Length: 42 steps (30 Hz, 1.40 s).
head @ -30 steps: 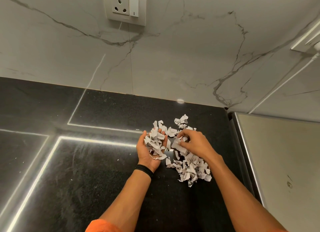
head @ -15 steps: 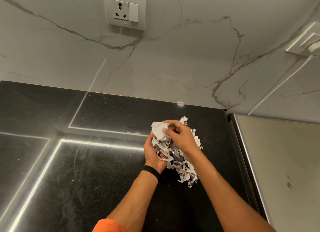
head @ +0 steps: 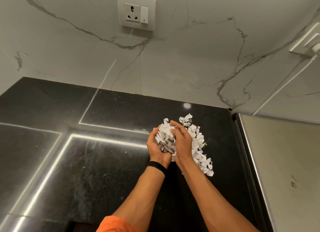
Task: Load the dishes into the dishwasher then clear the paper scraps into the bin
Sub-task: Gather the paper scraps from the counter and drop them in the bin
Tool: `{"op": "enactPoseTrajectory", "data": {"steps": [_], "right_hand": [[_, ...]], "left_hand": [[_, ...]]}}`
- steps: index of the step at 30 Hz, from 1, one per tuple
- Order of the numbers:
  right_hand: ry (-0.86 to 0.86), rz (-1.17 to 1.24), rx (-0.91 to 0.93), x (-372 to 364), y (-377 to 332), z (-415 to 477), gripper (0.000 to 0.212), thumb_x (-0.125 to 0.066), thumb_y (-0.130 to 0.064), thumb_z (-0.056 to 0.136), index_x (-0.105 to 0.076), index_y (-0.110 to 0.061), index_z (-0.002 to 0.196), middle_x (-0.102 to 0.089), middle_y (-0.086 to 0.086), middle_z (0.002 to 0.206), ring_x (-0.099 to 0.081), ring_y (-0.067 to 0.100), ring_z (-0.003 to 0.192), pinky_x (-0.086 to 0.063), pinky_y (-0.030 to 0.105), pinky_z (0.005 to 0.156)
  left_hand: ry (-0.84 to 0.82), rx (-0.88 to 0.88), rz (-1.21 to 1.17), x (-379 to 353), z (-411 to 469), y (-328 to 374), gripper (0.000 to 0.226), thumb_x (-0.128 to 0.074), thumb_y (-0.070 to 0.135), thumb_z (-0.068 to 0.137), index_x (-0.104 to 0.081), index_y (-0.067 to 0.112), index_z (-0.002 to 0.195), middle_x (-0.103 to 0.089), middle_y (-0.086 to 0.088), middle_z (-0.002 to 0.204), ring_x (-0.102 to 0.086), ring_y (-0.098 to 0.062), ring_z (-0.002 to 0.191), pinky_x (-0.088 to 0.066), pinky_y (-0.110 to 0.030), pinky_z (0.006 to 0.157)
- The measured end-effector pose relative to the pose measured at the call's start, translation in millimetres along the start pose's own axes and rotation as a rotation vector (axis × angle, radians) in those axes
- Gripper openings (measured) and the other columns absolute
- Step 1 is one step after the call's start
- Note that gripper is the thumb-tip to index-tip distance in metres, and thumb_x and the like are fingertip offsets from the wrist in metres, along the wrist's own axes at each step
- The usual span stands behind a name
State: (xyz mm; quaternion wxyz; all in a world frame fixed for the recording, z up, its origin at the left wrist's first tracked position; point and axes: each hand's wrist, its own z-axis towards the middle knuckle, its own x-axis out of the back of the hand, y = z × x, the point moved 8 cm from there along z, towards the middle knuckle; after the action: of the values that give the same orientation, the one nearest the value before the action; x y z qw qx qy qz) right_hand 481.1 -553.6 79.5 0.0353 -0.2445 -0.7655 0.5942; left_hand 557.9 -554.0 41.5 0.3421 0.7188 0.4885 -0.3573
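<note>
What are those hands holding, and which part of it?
A wad of paper scraps, held between both: the left grip cups its underside and left side, the right grip curls over its top and right side.

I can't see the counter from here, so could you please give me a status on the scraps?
Left hand and right hand cupped round a wad of scraps. Loose scraps lie on counter. Nothing in the way.

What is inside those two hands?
A bunch of paper scraps, cupped between the left hand and right hand. The pieces deep in the palms are covered. Behind them, loose scraps lie on the counter.
</note>
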Motion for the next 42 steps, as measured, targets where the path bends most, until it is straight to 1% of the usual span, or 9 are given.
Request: {"op": "enactPoseTrajectory", "data": {"steps": [4,7,12,16,21,25,29,37,42], "right_hand": [[-0.004,0.055,-0.022,-0.8,8.5,-16.9,0.029,-0.058,0.002,0.091,-0.079,-0.014,0.104,-0.075,0.009,0.112,-0.07,0.031,0.109,-0.057,0.047,0.096],[-0.057,0.08,-0.061,-4.4,14.3,-34.8,0.029,-0.058,0.003,0.091,-0.079,-0.012,0.104,-0.076,0.01,0.112,-0.07,0.033,0.11,-0.058,0.045,0.094],[-0.211,0.076,-0.127,-10.8,23.0,-74.6,0.027,-0.058,0.001,0.09,-0.076,-0.008,0.108,-0.074,0.015,0.113,-0.07,0.036,0.108,-0.057,0.047,0.095],[-0.367,0.092,-0.24,-14.5,44.5,-125.5,0.027,-0.057,0.002,0.089,-0.075,-0.007,0.107,-0.075,0.017,0.109,-0.071,0.032,0.098,-0.058,0.04,0.085],[-0.508,0.04,-0.36,-14.8,88.5,-198.3,0.028,-0.057,0.003,0.089,-0.074,-0.004,0.109,-0.073,0.021,0.114,-0.069,0.04,0.109,-0.057,0.048,0.095],[-0.593,-0.012,-0.438,-10.2,114.9,-254.1,0.028,-0.056,0.003,0.09,-0.074,-0.003,0.111,-0.076,0.015,0.106,-0.073,0.03,0.095,-0.06,0.035,0.078],[-0.627,-0.045,-0.507,-5.0,145.5,-290.1,0.027,-0.055,0.004,0.092,-0.072,-0.001,0.112,-0.077,0.011,0.096,-0.074,0.022,0.084,-0.058,0.028,0.068],[-0.501,-0.153,-0.582,12.4,294.6,-292.6,0.025,-0.056,0.001,0.093,-0.075,-0.006,0.107,-0.076,0.015,0.108,-0.073,0.032,0.098,-0.06,0.041,0.086],[-0.353,-0.161,-0.589,35.6,450.5,-256.8,0.02,-0.061,-0.007,0.09,-0.07,0.0,0.106,-0.072,0.018,0.107,-0.069,0.031,0.093,-0.059,0.036,0.08]], "left_hand": [[0.011,-0.037,-0.035,6.6,-17.3,-1.0,0.048,-0.056,0.036,0.096,-0.064,0.003,0.13,-0.067,-0.017,0.126,-0.066,-0.031,0.111,-0.048,-0.042,0.107],[0.011,-0.12,-0.06,7.8,-43.2,5.6,0.038,-0.055,0.033,0.094,-0.07,0.004,0.114,-0.074,-0.015,0.104,-0.072,-0.027,0.09,-0.054,-0.038,0.092],[0.024,-0.302,-0.133,25.6,-93.5,14.7,0.037,-0.064,0.031,0.081,-0.07,0.005,0.107,-0.069,-0.015,0.105,-0.067,-0.028,0.095,-0.047,-0.04,0.102],[0.069,-0.479,-0.21,57.7,-147.5,21.0,0.031,-0.061,0.031,0.085,-0.072,0.005,0.098,-0.069,-0.015,0.096,-0.068,-0.028,0.087,-0.051,-0.038,0.091],[0.178,-0.637,-0.261,120.5,-216.4,24.1,0.036,-0.049,0.036,0.1,-0.07,0.006,0.102,-0.071,-0.013,0.097,-0.07,-0.027,0.085,-0.054,-0.037,0.085],[0.279,-0.702,-0.282,166.3,-267.7,23.3,0.034,-0.055,0.036,0.096,-0.069,0.008,0.109,-0.068,-0.012,0.106,-0.068,-0.027,0.094,-0.049,-0.039,0.1],[0.359,-0.696,-0.31,202.7,-298.2,18.0,0.037,-0.052,0.038,0.099,-0.072,0.007,0.1,-0.072,-0.011,0.096,-0.071,-0.026,0.083,-0.055,-0.036,0.085],[0.515,-0.583,-0.339,341.9,-266.5,22.5,0.037,-0.052,0.037,0.098,-0.071,0.005,0.099,-0.071,-0.012,0.093,-0.069,-0.025,0.084,-0.053,-0.036,0.088],[0.577,-0.559,-0.321,487.2,-189.5,22.3,0.034,-0.048,0.035,0.1,-0.069,0.01,0.108,-0.072,-0.009,0.092,-0.068,-0.024,0.086,-0.054,-0.034,0.086]]}}
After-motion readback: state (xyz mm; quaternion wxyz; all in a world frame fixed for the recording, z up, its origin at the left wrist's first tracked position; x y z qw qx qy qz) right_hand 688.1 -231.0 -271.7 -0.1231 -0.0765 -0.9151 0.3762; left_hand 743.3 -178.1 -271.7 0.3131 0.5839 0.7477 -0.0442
